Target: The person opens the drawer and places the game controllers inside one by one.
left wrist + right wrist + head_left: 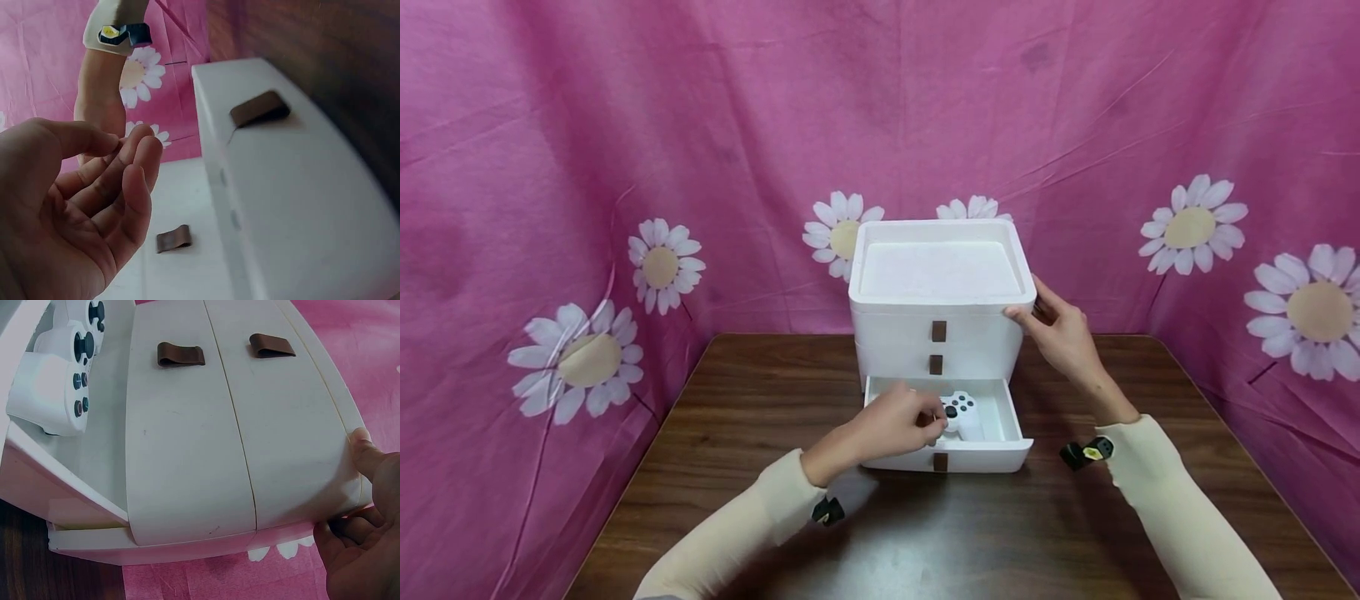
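Note:
A white drawer unit [895,333] stands on the table, its bottom drawer [985,461] pulled out. A white game controller [53,387] lies inside that drawer, partly hidden by my left hand in the head view. My left hand [898,421] hovers over the drawer's left part, fingers loosely bent and thumb against the forefinger. Nothing shows between them in the left wrist view. With my right hand [1063,333] I hold the unit's upper right edge, thumb on the front and fingers along the side.
Two closed drawers with brown pull tabs [272,345] sit above the pulled-out one. A shallow tray top [936,271] caps the unit. Pink cloth [760,108] printed with daisies surrounds the wooden table [760,375] at the back and sides.

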`<state>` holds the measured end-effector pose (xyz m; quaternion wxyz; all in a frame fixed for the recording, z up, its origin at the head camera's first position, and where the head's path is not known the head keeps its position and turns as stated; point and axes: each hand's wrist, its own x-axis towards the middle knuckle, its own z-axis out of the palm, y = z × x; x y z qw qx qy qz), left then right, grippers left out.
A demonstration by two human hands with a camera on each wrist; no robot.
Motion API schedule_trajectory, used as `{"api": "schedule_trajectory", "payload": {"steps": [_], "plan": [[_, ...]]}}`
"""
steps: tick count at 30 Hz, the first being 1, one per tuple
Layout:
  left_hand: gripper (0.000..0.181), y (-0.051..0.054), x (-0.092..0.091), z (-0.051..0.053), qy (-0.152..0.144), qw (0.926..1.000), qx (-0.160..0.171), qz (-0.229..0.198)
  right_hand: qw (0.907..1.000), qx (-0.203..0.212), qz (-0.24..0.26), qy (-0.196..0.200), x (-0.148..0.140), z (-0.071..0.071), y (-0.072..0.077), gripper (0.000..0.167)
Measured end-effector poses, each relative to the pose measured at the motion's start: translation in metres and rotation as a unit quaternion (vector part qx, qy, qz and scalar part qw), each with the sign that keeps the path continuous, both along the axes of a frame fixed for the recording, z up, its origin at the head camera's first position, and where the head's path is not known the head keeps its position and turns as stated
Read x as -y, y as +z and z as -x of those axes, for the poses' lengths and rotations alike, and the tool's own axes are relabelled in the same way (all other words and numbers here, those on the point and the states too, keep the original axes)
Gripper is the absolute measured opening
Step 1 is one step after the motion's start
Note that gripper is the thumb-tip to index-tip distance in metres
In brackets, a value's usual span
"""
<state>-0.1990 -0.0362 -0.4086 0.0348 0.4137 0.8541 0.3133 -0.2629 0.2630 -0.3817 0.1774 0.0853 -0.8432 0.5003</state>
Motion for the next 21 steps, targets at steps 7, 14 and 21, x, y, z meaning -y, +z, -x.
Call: {"api": "schedule_trajectory", "payload": {"steps": [7, 14, 21], "plan": [[0.013, -0.028, 0.009, -0.015, 0.034, 0.9936, 0.081, -0.071, 1.0000, 0.000, 0.007, 0.002, 0.001, 0.000, 0.000, 0.079], [0.014, -0.056, 0.009, -0.033, 0.060, 0.9749, 0.179, -0.118, 1.0000, 0.001, -0.001, -0.004, -0.001, 0.001, 0.000, 0.080], [0.018, -0.082, 0.007, -0.045, 0.106, 0.9603, 0.227, -0.121, 0.9998, 0.013, -0.009, -0.007, -0.002, 0.000, 0.000, 0.081]]}}
